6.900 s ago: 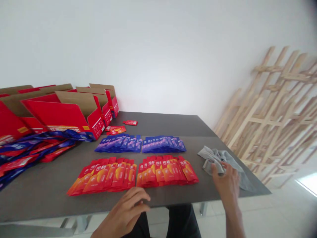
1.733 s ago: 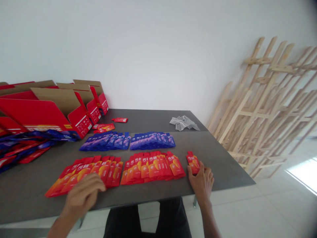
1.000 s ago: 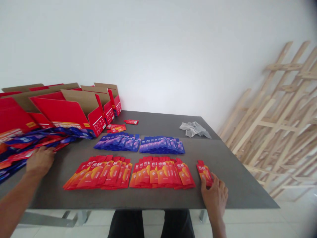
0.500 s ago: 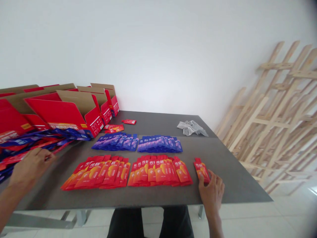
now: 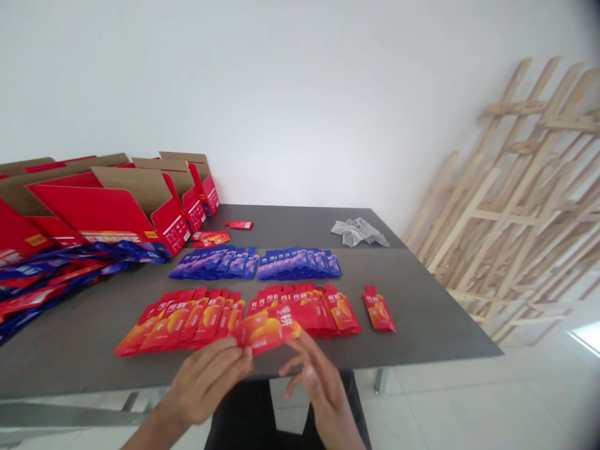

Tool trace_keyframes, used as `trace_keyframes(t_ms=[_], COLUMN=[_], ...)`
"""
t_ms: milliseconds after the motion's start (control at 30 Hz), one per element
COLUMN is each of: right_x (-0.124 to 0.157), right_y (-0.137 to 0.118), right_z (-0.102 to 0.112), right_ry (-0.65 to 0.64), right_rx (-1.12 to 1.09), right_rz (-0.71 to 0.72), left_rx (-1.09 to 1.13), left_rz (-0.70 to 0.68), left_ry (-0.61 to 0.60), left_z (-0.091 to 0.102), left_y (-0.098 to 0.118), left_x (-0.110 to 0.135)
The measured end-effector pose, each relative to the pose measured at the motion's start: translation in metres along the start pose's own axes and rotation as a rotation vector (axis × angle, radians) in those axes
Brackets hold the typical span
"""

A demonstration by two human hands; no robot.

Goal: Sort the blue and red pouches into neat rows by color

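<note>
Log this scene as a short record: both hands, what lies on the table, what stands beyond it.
Left hand: grips one end of the held packet, red
Right hand: fingers spread at its other end; contact unclear
Front row: two red fans, a lone red packet to their right
Behind: two blue fans
Left side: mixed pile before open red cartons
Far right of table: crumpled translucent sheet
Beyond: wooden frames

Beyond your gripping left hand (image 5: 206, 378), the table (image 5: 422, 325) carries two red packet fans (image 5: 185, 319), then two blue fans (image 5: 300, 264). Left of that grip sit boxes (image 5: 98, 209) and a packet pile (image 5: 51, 278); rightward, a lone packet (image 5: 379, 311) and crumpled sheet (image 5: 357, 232).
</note>
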State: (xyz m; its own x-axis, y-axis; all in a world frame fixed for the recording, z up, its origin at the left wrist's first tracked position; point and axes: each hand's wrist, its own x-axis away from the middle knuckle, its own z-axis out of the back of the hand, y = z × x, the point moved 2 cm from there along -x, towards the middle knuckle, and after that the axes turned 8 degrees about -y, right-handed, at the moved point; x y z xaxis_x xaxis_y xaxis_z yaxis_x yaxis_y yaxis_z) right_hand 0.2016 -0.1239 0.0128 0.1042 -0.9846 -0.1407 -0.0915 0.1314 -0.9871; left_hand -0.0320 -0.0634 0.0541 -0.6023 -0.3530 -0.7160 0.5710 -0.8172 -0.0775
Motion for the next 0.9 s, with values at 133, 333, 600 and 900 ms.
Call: trace_keyframes(t_ms=[133, 333, 600, 900], right_x=[0.005, 0.007, 0.000, -0.021], right_y=[0.003, 0.012, 0.030, 0.051], right_z=[-0.017, 0.047, 0.262, 0.290], right_ry=[0.068, 0.427, 0.687, 0.645], right_rx=[0.051, 0.115, 0.699, 1.226], right_rz=[-0.083, -0.073, -0.231, -0.420], left_rx=[0.113, 0.193, 0.419, 0.466], left_rz=[-0.233, -0.103, -0.110, -0.247], left_ry=[-0.001, -0.009, -0.167, -0.586], left_z=[-0.024, -0.041, -0.069, -0.178], left_y=[0.052, 0.075, 0.102, 0.171], left_x=[-0.028, -0.044, -0.028, -0.074])
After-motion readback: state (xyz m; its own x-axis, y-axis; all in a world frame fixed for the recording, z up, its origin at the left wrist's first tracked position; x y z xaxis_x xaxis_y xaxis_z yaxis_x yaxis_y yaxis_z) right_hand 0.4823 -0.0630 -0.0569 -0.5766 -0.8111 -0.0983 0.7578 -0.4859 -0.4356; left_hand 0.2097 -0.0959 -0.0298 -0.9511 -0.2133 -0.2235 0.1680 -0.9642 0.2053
